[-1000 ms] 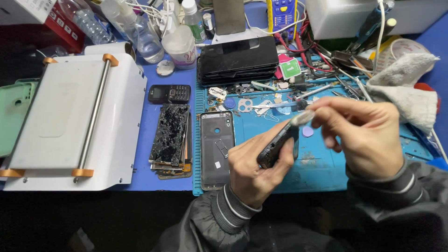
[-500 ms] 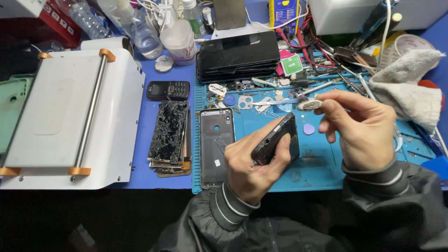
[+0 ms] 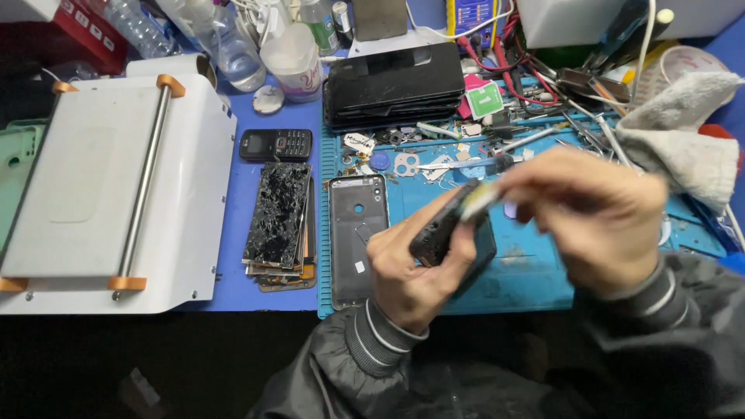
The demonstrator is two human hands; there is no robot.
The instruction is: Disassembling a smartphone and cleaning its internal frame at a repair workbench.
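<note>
My left hand (image 3: 411, 268) grips a black smartphone (image 3: 444, 233) tilted on edge above the blue work mat (image 3: 528, 271). My right hand (image 3: 594, 217) is blurred and pinches a small pale strip (image 3: 479, 200) right at the phone's upper edge. A phone back cover (image 3: 355, 233) with a camera hole lies flat on the mat just left of my left hand. Left of the cover lies a stack of cracked phone screens (image 3: 278, 217).
A white screen-separator machine (image 3: 116, 186) fills the left side. A small black keypad phone (image 3: 275, 144), a stack of dark phone panels (image 3: 392, 84), plastic bottles (image 3: 295, 54), scattered small parts and tweezers (image 3: 466, 147) and a grey cloth (image 3: 683, 132) crowd the back.
My right hand has dropped from near the tools down to the phone's top edge with the pale strip. My left hand has turned the phone more on edge.
</note>
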